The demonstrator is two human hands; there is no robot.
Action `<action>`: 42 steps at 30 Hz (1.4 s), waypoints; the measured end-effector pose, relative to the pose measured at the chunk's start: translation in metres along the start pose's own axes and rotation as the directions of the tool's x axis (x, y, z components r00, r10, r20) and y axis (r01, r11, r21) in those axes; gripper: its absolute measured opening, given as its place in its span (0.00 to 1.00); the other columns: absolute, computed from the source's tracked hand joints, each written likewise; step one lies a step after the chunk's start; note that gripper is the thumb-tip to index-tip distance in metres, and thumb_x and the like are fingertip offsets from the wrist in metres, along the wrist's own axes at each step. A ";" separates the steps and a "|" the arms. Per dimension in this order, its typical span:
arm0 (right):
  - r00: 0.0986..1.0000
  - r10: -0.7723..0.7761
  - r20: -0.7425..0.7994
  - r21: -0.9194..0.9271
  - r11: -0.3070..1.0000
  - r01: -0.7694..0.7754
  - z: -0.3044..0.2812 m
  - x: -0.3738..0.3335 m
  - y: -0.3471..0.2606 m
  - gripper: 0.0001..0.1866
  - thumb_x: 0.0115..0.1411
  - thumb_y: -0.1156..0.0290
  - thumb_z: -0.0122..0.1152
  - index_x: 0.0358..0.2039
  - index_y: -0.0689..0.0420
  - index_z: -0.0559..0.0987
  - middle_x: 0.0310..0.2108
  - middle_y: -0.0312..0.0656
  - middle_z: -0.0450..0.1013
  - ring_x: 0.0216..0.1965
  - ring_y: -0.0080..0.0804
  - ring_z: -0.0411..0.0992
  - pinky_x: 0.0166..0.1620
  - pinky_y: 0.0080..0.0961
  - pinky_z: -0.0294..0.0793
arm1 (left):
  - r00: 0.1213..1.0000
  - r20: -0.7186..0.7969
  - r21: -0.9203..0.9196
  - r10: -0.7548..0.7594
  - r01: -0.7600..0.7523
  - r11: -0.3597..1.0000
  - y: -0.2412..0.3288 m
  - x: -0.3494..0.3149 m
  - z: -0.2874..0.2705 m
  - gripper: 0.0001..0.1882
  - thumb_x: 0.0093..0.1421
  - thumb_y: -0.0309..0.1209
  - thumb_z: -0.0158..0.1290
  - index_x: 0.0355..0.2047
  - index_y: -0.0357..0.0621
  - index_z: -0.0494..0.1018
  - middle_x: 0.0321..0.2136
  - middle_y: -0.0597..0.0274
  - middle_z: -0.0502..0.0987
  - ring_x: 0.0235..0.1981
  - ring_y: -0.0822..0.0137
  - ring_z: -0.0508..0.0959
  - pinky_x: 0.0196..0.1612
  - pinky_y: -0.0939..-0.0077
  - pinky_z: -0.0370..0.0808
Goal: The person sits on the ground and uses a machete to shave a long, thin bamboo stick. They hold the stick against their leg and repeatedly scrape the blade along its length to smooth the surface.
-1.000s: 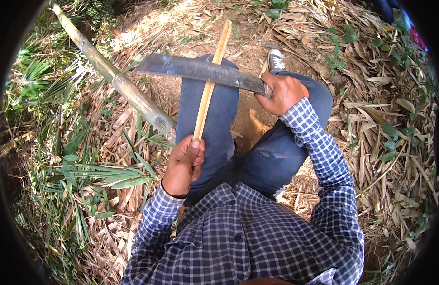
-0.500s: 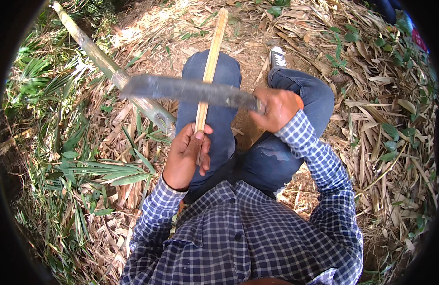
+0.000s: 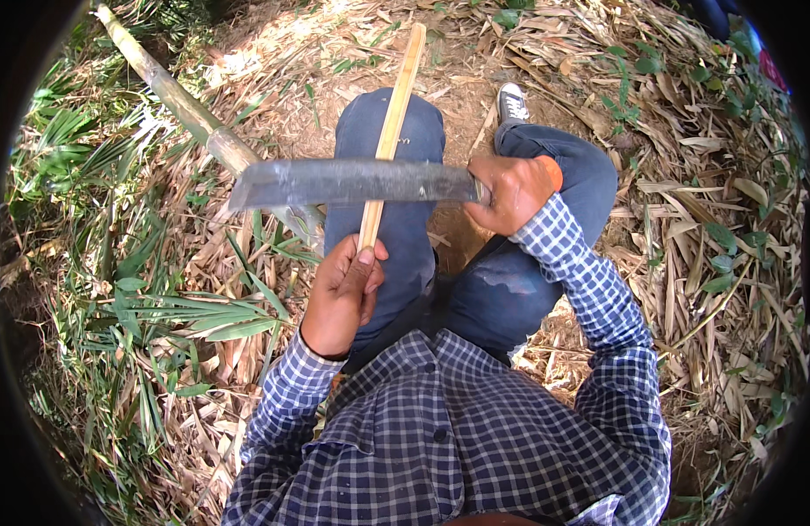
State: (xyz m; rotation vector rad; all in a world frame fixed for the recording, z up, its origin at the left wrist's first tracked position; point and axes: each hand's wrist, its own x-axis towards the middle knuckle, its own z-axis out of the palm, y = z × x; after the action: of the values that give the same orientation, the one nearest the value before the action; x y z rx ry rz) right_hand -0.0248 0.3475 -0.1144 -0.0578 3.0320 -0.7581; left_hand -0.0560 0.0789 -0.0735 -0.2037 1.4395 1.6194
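My left hand (image 3: pixel 344 289) is closed around the lower end of a pale bamboo strip (image 3: pixel 400 101), thumb on top. The strip points away from me over my left knee, its far end sticking out past it. In my right hand (image 3: pixel 515 195) is a machete, gripped by an orange handle (image 3: pixel 551 173) that shows at the back of the fist. Its broad dark blade (image 3: pixel 352 181) reaches leftward across the strip, a little beyond my left fingers, and hides part of the strip. Whether the edge touches the strip I cannot tell.
A long bamboo pole (image 3: pixel 173 92) lies slanting at the left, passing behind the blade tip. My bent legs in jeans (image 3: pixel 383 237) lie under the work. Dry leaves (image 3: pixel 685 210) cover the ground at right, and green leafy plants (image 3: pixel 116 289) grow at left.
The machete blade has come slightly nearer to me and turned more level, its tip lower. The strip's far end has shifted slightly right and nearer.
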 end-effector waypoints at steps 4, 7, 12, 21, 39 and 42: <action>0.999 0.039 -0.018 -0.004 0.999 -0.039 0.007 0.009 0.010 0.12 0.46 0.63 0.65 0.24 0.55 0.74 0.18 0.47 0.73 0.20 0.50 0.74 0.25 0.44 0.72 | 1.000 -0.003 -0.023 -0.017 0.017 1.000 0.006 0.001 -0.001 0.10 0.72 0.33 0.39 0.40 0.40 0.66 0.19 0.71 0.61 0.09 0.82 0.54 0.11 0.86 0.51; 1.000 -0.030 -0.009 0.029 0.999 0.030 0.005 0.001 -0.001 0.12 0.46 0.62 0.66 0.25 0.55 0.75 0.18 0.47 0.73 0.20 0.49 0.74 0.25 0.44 0.73 | 0.999 -0.003 -0.033 -0.050 0.050 0.998 0.004 -0.003 -0.001 0.10 0.72 0.33 0.39 0.40 0.40 0.66 0.19 0.71 0.61 0.09 0.82 0.54 0.11 0.86 0.51; 0.999 0.030 -0.023 -0.043 0.999 -0.031 0.007 0.007 0.008 0.12 0.46 0.62 0.66 0.26 0.55 0.75 0.18 0.47 0.73 0.20 0.49 0.74 0.24 0.44 0.72 | 1.000 -0.008 -0.039 -0.030 0.030 0.999 0.001 -0.010 0.002 0.10 0.72 0.33 0.39 0.40 0.40 0.65 0.19 0.71 0.61 0.09 0.82 0.54 0.11 0.86 0.51; 0.997 0.030 -0.068 -0.002 1.000 -0.031 0.009 0.015 0.015 0.09 0.46 0.66 0.65 0.25 0.56 0.75 0.18 0.47 0.72 0.21 0.50 0.73 0.25 0.43 0.71 | 0.998 0.010 -0.014 -0.065 0.065 0.998 -0.002 -0.019 -0.002 0.11 0.73 0.35 0.38 0.40 0.42 0.66 0.19 0.72 0.61 0.10 0.83 0.56 0.12 0.86 0.52; 0.990 0.099 -0.101 -0.055 0.993 -0.105 0.011 0.030 0.029 0.12 0.47 0.63 0.66 0.26 0.57 0.76 0.17 0.47 0.73 0.21 0.49 0.75 0.27 0.44 0.74 | 0.996 -0.014 -0.016 -0.089 0.089 0.996 -0.005 -0.031 -0.004 0.09 0.72 0.33 0.40 0.40 0.40 0.66 0.18 0.72 0.61 0.09 0.82 0.54 0.12 0.86 0.52; 0.962 0.249 -0.112 -0.055 0.965 -0.256 0.007 0.041 0.042 0.11 0.48 0.62 0.66 0.25 0.56 0.76 0.18 0.47 0.74 0.21 0.49 0.75 0.28 0.44 0.75 | 0.994 -0.009 -0.032 -0.105 0.105 0.994 0.000 -0.029 -0.004 0.09 0.72 0.33 0.40 0.40 0.40 0.66 0.18 0.72 0.61 0.09 0.82 0.54 0.11 0.86 0.52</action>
State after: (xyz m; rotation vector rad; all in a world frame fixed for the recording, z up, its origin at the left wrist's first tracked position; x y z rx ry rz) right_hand -0.0673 0.3797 -0.1402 0.3727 3.0754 -0.6541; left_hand -0.0413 0.0608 -0.0560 -0.3016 1.3890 1.5579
